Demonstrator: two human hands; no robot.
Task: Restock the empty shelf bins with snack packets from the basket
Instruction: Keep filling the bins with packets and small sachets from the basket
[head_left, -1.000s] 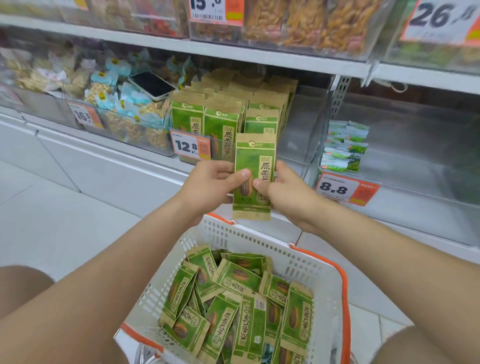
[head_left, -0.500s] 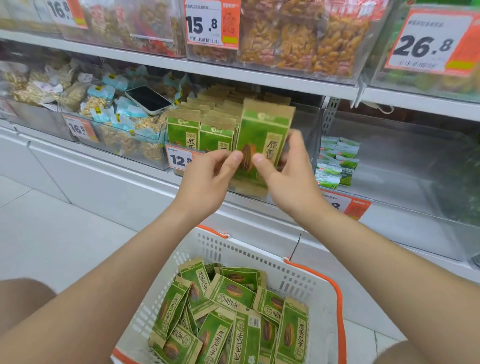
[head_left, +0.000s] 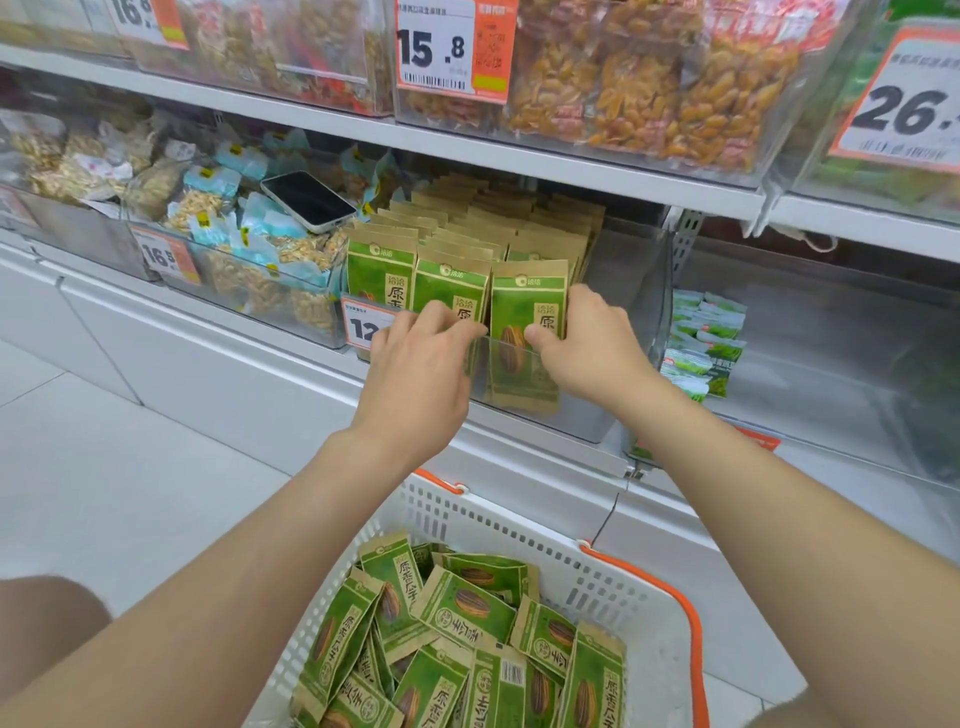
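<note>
Head view: we see a left hand (head_left: 415, 364) and a right hand (head_left: 587, 343), fingers curled, gripping the side edges of one upright green seed packet (head_left: 524, 312) at the front right of a clear shelf bin (head_left: 618, 332). Near us, a white basket (head_left: 519, 535) holds more loose packets (head_left: 457, 613).

The packet bin (head_left: 618, 260) sits on the middle shelf (head_left: 727, 431). Inside it, packets stand upright in rows running front to back. The front packet (head_left: 524, 306) stands just behind the bin's front wall, with the left hand (head_left: 415, 374) at its left edge and the right hand (head_left: 587, 353) at its right edge. Left of the bin, a phone (head_left: 309, 200) lies on bagged snacks (head_left: 244, 260) in the neighbouring bin. Right of the bin lie stacked small packets (head_left: 701, 343). Below and in front of the bin is the basket (head_left: 519, 530), with packets heaped in it.
</note>
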